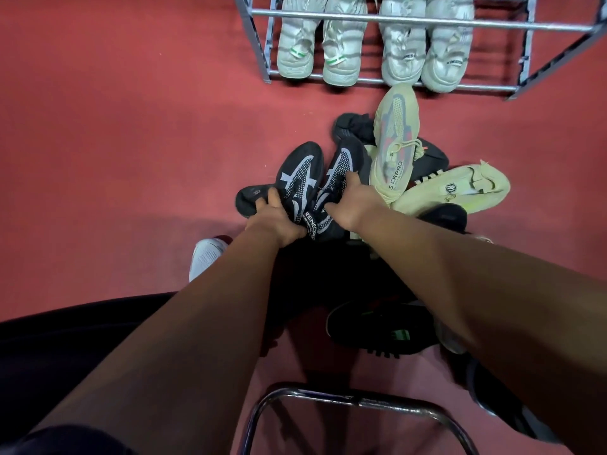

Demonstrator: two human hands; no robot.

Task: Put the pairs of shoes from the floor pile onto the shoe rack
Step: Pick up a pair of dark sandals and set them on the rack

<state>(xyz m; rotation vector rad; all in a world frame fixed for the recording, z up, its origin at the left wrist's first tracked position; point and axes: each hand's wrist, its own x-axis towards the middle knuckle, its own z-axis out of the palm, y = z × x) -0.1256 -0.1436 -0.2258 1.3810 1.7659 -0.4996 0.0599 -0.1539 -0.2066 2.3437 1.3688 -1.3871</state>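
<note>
Red floor point(115, 133) everywhere, with the grey metal shoe rack point(394, 19) up at the top of the view and the pile sitting just in front of it. Rack's bottom tier already has two pairs of whitish sneakers point(368, 47) lined up, toes pointing back at the camera.

Right now it's the grab step on a black pair. The left hand point(279, 218) is closed around the heel end of the left black-and-grey shoe point(297, 178), and the right hand point(351, 201) is clamped on the heel and collar of the matching shoe point(343, 172) just beside it. Both shoes sit side by side at the near-left edge of the floor pile point(394, 178), toes pointing toward the rack. Can't tell if they're lifted yet or resting on the stuff underneath.

Rest of the pile: a cream shoe point(394, 139) lying on top, its likely mate point(453, 188) tipped on its side to the right, plus more black shoes buried under and around them.

My guess for the next move: lift both together, clear the cream shoe that's touching the right one so it doesn't drag along, then carry them forward to the rack. The bottom row looks pretty full, so an upper bar is probably the spot, though how much room is up there is out of view.
</note>
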